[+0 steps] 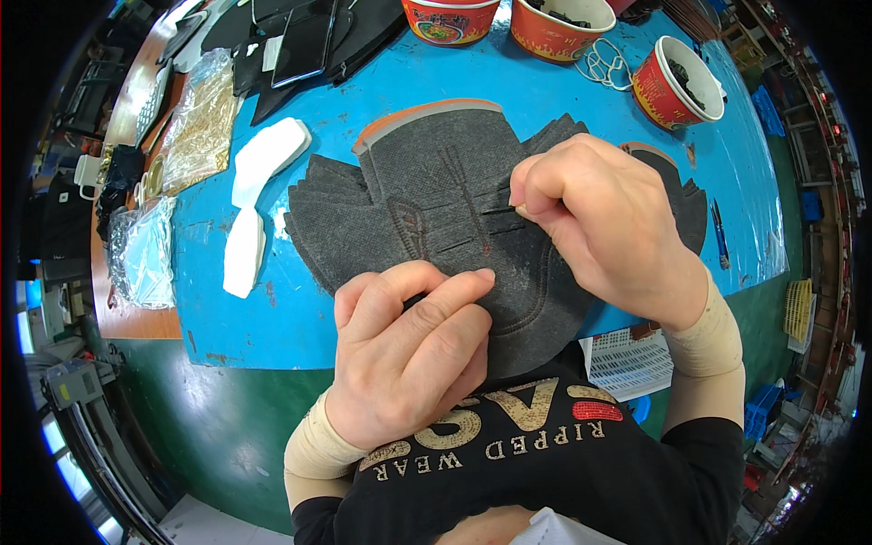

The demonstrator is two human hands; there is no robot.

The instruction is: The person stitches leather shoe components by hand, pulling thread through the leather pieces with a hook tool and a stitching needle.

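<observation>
A dark grey, felt-like cut piece (454, 204) with stitched lines and short slits lies in front of me, an orange-and-grey band along its far edge. It rests on a fanned stack of similar dark grey pieces (329, 182). Curled over its near part, my left hand (413, 345) has its fingers closed, a fingertip on the surface; the thumb is mostly hidden. My right hand (609, 227) is closed in a pinch just above the right side of the piece. Thin dark lines run from the slits to those fingertips, but what they grip is too small to make out.
Red paper bowls (668, 91) stand at the far side, two showing small black bits, near a looped white cord (604, 65). White shaped pieces (263, 163), a phone (306, 41) and plastic bags (195, 123) lie leftward. A slim dark tool (719, 234) lies right on the blue tabletop (245, 341).
</observation>
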